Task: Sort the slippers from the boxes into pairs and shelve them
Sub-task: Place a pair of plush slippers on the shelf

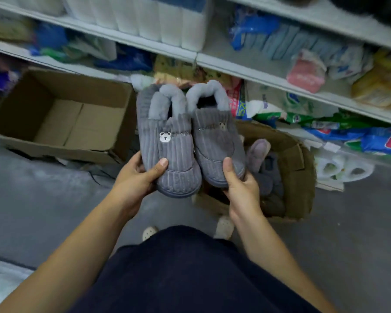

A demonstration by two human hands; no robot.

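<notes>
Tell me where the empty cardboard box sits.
Head view, left side: the empty cardboard box sits on the floor in front of the shelves, left of the grey slippers.

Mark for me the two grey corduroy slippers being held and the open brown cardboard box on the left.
Grey corduroy slipper with white bear patch (175,154): head view, ribbed upper.
Second grey corduroy slipper (215,150): head view, ribbed upper.
Open brown cardboard box (81,125): head view, bare inside floor.

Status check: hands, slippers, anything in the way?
Left hand grips one grey slipper by the toe; right hand grips its mate. Pair held side by side over the slipper box. Shelves ahead crowded with goods.
</notes>
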